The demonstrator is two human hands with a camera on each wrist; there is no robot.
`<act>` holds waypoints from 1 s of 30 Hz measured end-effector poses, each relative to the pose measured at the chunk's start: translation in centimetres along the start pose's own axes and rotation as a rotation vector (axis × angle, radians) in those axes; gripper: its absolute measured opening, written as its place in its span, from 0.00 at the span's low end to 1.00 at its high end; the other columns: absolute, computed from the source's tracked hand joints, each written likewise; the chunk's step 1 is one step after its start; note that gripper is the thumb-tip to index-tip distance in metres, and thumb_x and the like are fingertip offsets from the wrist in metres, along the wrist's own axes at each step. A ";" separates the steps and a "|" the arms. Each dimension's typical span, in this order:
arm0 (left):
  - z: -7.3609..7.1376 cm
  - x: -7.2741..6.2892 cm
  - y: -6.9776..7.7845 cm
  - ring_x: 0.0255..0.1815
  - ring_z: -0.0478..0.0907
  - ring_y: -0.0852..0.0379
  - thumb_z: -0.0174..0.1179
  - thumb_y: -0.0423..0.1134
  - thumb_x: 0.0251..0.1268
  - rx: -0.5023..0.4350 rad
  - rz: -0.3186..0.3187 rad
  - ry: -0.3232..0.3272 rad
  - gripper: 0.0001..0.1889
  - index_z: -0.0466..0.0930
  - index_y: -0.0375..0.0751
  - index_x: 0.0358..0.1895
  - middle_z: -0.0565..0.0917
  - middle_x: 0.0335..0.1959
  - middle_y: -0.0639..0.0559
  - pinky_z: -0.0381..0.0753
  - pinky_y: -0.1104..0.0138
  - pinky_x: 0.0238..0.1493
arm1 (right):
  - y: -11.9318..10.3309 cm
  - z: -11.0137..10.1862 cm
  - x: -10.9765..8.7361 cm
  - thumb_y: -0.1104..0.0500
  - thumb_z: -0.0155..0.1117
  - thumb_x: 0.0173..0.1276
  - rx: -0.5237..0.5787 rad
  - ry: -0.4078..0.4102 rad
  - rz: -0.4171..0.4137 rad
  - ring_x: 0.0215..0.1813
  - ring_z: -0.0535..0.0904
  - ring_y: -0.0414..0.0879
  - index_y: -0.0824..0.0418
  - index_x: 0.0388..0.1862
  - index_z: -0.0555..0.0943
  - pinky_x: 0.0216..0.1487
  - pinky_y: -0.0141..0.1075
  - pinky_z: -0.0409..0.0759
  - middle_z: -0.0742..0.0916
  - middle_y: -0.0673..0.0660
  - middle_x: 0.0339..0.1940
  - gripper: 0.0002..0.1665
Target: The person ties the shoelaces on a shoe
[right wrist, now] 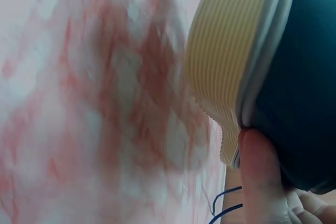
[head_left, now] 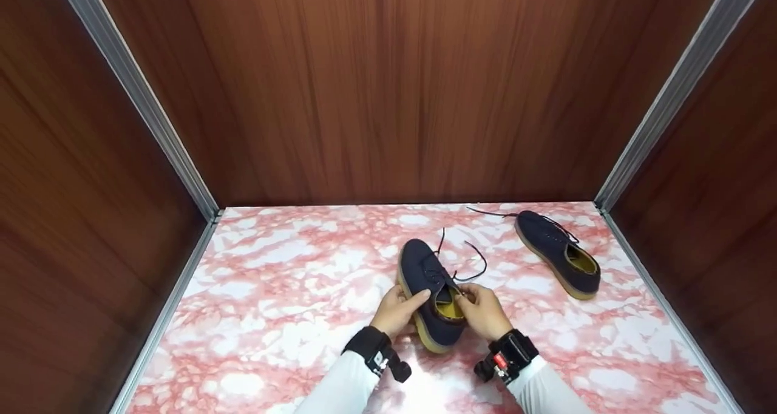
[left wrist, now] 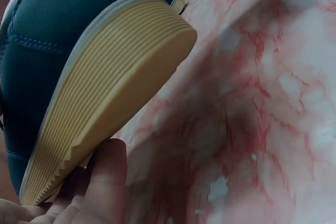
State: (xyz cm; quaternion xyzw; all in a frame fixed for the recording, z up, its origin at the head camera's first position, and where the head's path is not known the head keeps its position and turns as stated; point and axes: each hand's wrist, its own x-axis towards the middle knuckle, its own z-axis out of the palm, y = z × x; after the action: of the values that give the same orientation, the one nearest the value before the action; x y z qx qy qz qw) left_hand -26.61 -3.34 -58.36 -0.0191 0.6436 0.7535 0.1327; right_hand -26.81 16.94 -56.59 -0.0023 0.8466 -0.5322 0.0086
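Between both hands is a dark navy shoe [head_left: 419,262] with a ribbed tan sole [left wrist: 121,51] and a yellow lining, its toe pointing away. My left hand [head_left: 396,311] grips it from the left, thumb on the upper and fingers under the sole. At the collar's right side, my right hand [head_left: 482,312] pinches the shoe's edge near the opening. The heel is tilted up off the table in the wrist views. Loose dark laces [head_left: 476,268] trail from the shoe's right side.
A matching navy shoe [head_left: 549,244] lies at the back right, its lace stretched leftward. The red-and-white marbled tabletop [head_left: 279,305] is bordered by brown wood-grain panels [head_left: 388,98] at the back and sides, with grey metal strips [head_left: 145,98] along the corners.
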 end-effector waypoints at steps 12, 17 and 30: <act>-3.2 -1.4 -0.5 0.42 0.91 0.43 0.66 0.48 0.73 0.128 0.004 -0.027 0.32 0.69 0.25 0.67 0.88 0.51 0.32 0.91 0.48 0.41 | 0.3 3.2 -1.3 0.66 0.61 0.73 -0.013 -0.018 -0.027 0.40 0.83 0.43 0.74 0.55 0.81 0.42 0.31 0.80 0.90 0.61 0.40 0.16; -4.3 -1.6 -0.8 0.43 0.91 0.45 0.66 0.47 0.73 0.175 0.014 -0.023 0.30 0.72 0.26 0.65 0.89 0.51 0.33 0.91 0.50 0.43 | 0.6 4.3 -1.9 0.66 0.61 0.73 -0.010 -0.030 -0.036 0.41 0.84 0.44 0.75 0.57 0.80 0.43 0.32 0.82 0.90 0.62 0.41 0.18; -6.8 -2.0 -0.6 0.53 0.88 0.42 0.66 0.42 0.72 0.413 0.035 -0.046 0.33 0.69 0.21 0.70 0.84 0.58 0.27 0.89 0.53 0.54 | 0.7 5.8 -3.1 0.62 0.66 0.73 0.100 -0.140 -0.002 0.41 0.89 0.54 0.73 0.62 0.74 0.35 0.38 0.90 0.88 0.66 0.45 0.25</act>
State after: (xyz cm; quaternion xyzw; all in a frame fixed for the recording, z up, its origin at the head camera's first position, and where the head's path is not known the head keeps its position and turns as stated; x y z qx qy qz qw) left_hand -25.54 -10.20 -59.75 0.0367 0.7815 0.6080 0.1355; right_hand -23.60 12.07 -59.68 -0.0400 0.8163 -0.5723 0.0675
